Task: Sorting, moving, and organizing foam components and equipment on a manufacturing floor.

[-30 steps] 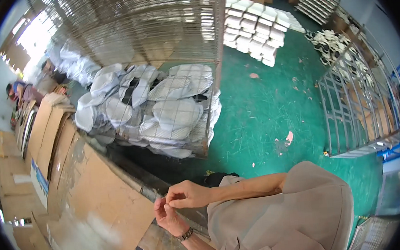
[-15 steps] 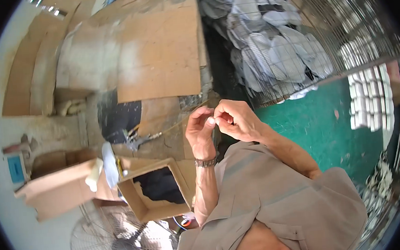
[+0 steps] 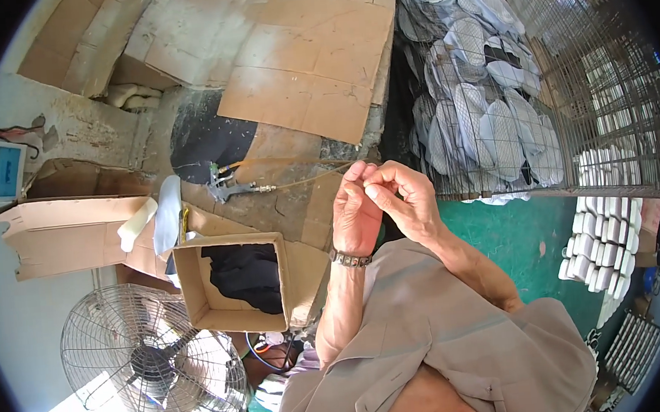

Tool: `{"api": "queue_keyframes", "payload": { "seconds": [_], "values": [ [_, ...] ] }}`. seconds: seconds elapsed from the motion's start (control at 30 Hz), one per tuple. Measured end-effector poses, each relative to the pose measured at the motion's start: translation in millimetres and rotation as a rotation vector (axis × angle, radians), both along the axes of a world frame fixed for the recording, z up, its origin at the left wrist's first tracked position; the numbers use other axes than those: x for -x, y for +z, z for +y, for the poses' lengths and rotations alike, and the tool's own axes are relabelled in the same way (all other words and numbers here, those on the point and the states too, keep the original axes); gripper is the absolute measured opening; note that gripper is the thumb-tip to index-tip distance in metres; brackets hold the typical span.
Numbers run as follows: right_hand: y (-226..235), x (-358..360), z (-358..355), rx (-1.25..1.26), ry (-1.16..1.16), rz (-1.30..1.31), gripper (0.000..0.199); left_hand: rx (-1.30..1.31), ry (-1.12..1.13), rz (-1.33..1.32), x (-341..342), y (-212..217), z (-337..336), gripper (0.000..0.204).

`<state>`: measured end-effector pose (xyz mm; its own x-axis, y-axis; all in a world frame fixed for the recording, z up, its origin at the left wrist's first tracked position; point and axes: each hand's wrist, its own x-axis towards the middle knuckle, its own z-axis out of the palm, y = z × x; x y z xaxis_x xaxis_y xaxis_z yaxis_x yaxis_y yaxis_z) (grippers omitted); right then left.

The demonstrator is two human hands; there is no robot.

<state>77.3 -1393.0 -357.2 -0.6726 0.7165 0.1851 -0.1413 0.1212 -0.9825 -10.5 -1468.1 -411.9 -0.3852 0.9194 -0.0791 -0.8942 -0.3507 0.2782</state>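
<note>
In front of my chest, near the table's right edge, both hands meet at the fingertips. My left hand (image 3: pixel 357 218) is held upright with its thumb and fingers pinched together, a dark bracelet (image 3: pixel 351 258) round its wrist. My right hand (image 3: pixel 409 200) has thumb and forefinger pinched against the left fingertips, its other fingers curled. Whatever lies between the fingers is too small to make out. Left of the hands, a metal spray gun (image 3: pixel 226 189) rests on the worn table, joined to yellowish hoses (image 3: pixel 295 161) that run toward and behind the hands.
A cardboard sheet (image 3: pixel 304 68) covers the table's far part. An open box (image 3: pixel 189 287) holding black cloth stands at near left, beside a caged fan (image 3: pixel 84 334). At right, a wire cage (image 3: pixel 486 116) contains pale sole-shaped pieces; white stacked pieces (image 3: pixel 600 239) stand beyond green floor (image 3: pixel 487 232).
The view has shifted, so the table and box appear further left or lower. My hands stay together at the fingertips, and the right fingers have shifted slightly.
</note>
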Motion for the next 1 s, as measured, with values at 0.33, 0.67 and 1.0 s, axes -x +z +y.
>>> {"api": "queue_keyframes", "payload": {
  "seconds": [0.33, 0.67, 1.0],
  "values": [
    [-40.0, 14.4, 62.4, 0.610, 0.034, 0.051, 0.013, 0.325, 0.187, 0.181, 32.1, -49.6, 0.9, 0.043],
    [-165.1, 136.1, 209.2, 0.432, 0.261, -0.322, 0.026, 1.572, 0.777, 0.981, 171.8, -215.0, -22.0, 0.028],
    [-243.9, 385.4, 304.4, -0.568, 0.219, -0.506, 0.022, 1.965, 1.076, 0.896, 210.3, -272.2, 13.1, 0.039]
  ]
}}
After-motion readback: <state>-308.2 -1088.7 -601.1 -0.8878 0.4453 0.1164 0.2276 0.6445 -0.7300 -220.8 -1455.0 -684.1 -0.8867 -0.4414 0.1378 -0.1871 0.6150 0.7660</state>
